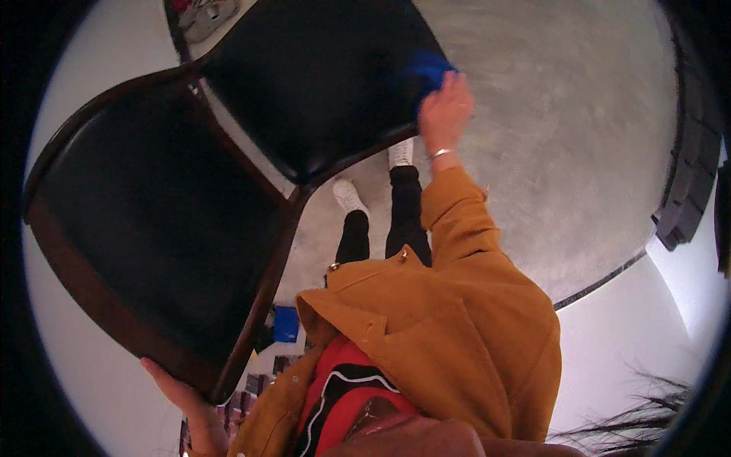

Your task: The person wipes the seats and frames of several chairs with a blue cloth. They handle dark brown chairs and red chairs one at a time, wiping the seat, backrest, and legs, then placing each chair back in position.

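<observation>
A wooden chair with black padded upholstery, perhaps leather, stands before me. Its black seat lies at the top of the view and its backrest at the left, within a dark brown wooden frame. My right hand holds a blue cloth, blurred by motion, against the seat's right edge. At the lower left, my left hand holds the top rail of the backrest; part of its grip is hidden by the chair.
Grey floor stretches to the right. Dark slatted items line the far right rim. White shoes stand beside the chair. A blue box-like object and several small items lie behind the backrest. A greyish object is beyond the seat.
</observation>
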The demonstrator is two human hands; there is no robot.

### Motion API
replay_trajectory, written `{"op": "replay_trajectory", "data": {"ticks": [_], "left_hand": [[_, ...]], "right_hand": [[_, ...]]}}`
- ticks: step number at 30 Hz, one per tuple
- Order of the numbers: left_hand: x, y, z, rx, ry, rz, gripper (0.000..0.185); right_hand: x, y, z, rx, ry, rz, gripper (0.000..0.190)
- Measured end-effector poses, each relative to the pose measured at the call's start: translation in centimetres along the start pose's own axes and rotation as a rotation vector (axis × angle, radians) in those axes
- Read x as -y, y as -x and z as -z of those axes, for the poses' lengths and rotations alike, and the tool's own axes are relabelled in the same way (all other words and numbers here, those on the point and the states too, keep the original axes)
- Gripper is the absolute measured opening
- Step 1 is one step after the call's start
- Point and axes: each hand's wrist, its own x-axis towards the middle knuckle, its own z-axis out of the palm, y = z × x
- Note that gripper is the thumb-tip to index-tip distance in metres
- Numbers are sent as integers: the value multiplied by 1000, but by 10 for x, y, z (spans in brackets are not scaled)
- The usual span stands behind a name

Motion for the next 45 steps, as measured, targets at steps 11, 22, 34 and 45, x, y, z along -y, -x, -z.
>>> {"op": "replay_trajectory", "data": {"ticks": [11, 22, 34, 45], "left_hand": [[6, -1, 11, 212, 210, 15, 68], [0, 4, 2, 325, 250, -6, 66], [0, 10, 5, 92, 163, 92, 74], [14, 9, 32, 58, 60, 102, 81]], "right_hand": [[51, 112, -18, 4, 139, 149, 40], [70, 148, -4, 131, -221, 275, 36], [151, -13, -53, -146, -152, 256, 24], [222, 107, -50, 893, -57, 1682, 33]]}}
